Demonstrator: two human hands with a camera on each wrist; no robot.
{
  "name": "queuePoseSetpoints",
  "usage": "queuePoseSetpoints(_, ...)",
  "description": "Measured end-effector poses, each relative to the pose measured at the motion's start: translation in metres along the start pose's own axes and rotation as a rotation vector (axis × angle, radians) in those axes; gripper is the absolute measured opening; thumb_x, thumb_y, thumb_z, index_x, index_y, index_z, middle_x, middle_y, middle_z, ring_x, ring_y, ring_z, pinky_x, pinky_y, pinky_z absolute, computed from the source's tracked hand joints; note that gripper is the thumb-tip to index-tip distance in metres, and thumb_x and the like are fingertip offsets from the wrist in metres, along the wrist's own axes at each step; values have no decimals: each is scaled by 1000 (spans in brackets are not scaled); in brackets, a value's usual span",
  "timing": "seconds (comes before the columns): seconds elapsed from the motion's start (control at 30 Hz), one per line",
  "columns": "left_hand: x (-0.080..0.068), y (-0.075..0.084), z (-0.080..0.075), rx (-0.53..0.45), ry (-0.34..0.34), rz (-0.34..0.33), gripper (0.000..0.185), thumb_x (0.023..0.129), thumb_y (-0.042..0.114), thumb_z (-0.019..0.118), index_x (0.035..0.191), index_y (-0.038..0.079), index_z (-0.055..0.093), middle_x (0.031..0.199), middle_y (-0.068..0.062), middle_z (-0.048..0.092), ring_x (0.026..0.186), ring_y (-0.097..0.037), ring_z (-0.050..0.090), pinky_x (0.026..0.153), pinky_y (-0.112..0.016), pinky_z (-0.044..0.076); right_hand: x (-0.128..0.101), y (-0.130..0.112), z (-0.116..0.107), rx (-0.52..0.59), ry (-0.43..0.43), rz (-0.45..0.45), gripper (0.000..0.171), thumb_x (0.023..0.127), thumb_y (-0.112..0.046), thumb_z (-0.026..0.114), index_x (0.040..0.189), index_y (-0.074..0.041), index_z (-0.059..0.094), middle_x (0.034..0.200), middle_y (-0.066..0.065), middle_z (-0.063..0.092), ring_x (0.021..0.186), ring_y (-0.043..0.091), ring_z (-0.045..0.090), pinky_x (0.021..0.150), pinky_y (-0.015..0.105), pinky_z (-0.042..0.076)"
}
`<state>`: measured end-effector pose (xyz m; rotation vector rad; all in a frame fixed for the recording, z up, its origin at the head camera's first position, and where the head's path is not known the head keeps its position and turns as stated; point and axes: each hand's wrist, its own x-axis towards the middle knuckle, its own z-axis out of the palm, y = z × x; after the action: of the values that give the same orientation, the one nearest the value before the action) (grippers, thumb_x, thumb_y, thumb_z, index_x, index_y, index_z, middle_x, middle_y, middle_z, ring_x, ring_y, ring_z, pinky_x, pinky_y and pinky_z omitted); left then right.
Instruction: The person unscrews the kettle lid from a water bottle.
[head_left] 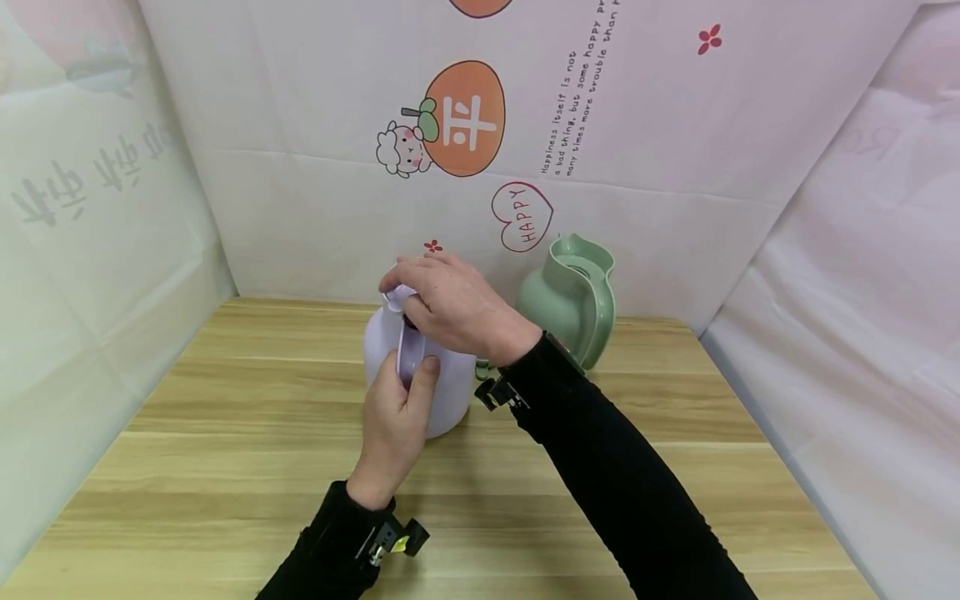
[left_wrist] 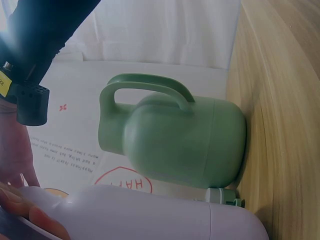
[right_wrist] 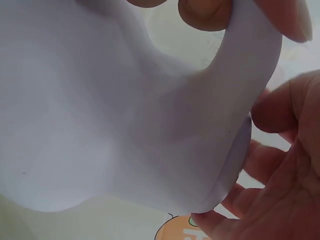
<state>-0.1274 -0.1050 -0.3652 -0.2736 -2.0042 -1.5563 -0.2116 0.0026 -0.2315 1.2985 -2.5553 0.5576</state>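
Observation:
A lavender thermos jug (head_left: 452, 396) stands upright on the wooden table, its handle (head_left: 411, 348) turned toward me. My left hand (head_left: 395, 421) grips that handle, thumb on the near side. Over the top of the jug, my right hand (head_left: 459, 304) holds the lavender lid (head_left: 396, 297), with fingers curled round its edge. The right wrist view shows those fingertips at the rim of the lid (right_wrist: 235, 160), which sits at the jug's mouth. Part of the lid is hidden under the hand.
Just right of the lavender jug is a green thermos jug (head_left: 558, 304) with its mouth uncovered. A small green and white stopper (left_wrist: 222, 196) lies on the table between the two jugs. White printed cloth (head_left: 322, 217) hangs behind and along both sides of the table (head_left: 225, 450).

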Motion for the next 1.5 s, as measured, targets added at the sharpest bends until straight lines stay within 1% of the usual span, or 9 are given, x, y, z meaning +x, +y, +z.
queuePoseSetpoints(0.13, 0, 1, 0, 0, 1, -4, 22, 108, 23, 57, 109, 1, 58, 86, -6, 55, 79, -19, 56, 66, -30, 44, 0, -4, 1, 19, 50, 49, 40, 101, -11, 44, 134, -13, 66, 134, 0, 68, 119, 16, 60, 112, 35, 41)
queuePoseSetpoints(0.2, 0, 2, 0, -7, -6, -8, 22, 108, 23, 57, 107, 2, 57, 84, -5, 53, 75, -18, 55, 63, -29, 42, 0, -7, 1, -4, 78, 105, 41, 102, -18, 44, 138, -12, 64, 138, 2, 66, 124, 20, 60, 111, 38, 43)
queuePoseSetpoints(0.33, -1, 2, 0, -13, -16, -17, 20, 109, 24, 56, 103, 5, 54, 77, -1, 46, 65, -15, 47, 57, -29, 37, 1, -17, 3, -122, 98, 272, 55, 106, -48, 45, 147, -14, 57, 143, 8, 62, 127, 30, 61, 106, 47, 49)
queuePoseSetpoints(0.47, -1, 2, -1, -8, -14, -18, 21, 109, 24, 56, 98, 6, 52, 73, 0, 43, 58, -12, 38, 53, -29, 32, 3, -24, 6, -236, 71, 416, 77, 101, -73, 38, 153, -17, 49, 147, 14, 57, 123, 35, 62, 99, 52, 53)
queuePoseSetpoints(0.6, -1, 2, 0, 0, -8, -16, 23, 109, 25, 56, 95, 8, 50, 73, 1, 42, 58, -11, 36, 52, -29, 31, 5, -27, 10, -299, 43, 483, 77, 98, -79, 32, 141, -21, 57, 128, 11, 63, 107, 30, 62, 86, 51, 54)
queuePoseSetpoints(0.73, -1, 3, 0, 2, -6, -14, 23, 109, 26, 56, 95, 7, 51, 75, 1, 43, 60, -13, 39, 54, -29, 32, 5, -27, 11, -342, 40, 483, 67, 100, -76, 33, 119, -20, 64, 102, 7, 62, 90, 28, 58, 74, 47, 52)
queuePoseSetpoints(0.9, 0, 3, 1, -1, -7, -18, 22, 109, 26, 56, 101, 5, 55, 79, -1, 47, 67, -16, 47, 57, -29, 37, 6, -26, 10, -372, 64, 449, 55, 101, -68, 40, 109, -19, 65, 97, 8, 64, 86, 29, 55, 71, 46, 52)
queuePoseSetpoints(1.23, 0, 2, 1, -1, -3, -19, 22, 108, 25, 56, 104, 3, 56, 82, -4, 52, 73, -18, 55, 59, -29, 42, 7, -20, 7, -386, 68, 381, 37, 95, -47, 50, 116, -22, 69, 102, 4, 70, 85, 27, 56, 70, 42, 50)
queuePoseSetpoints(1.5, 0, 0, 1, 11, -1, 0, 23, 108, 24, 56, 109, 0, 58, 89, -7, 59, 78, -18, 58, 63, -29, 45, 7, -17, 4, -347, 40, 358, 43, 93, -45, 53, 126, -23, 70, 114, 0, 71, 93, 28, 60, 75, 42, 50)
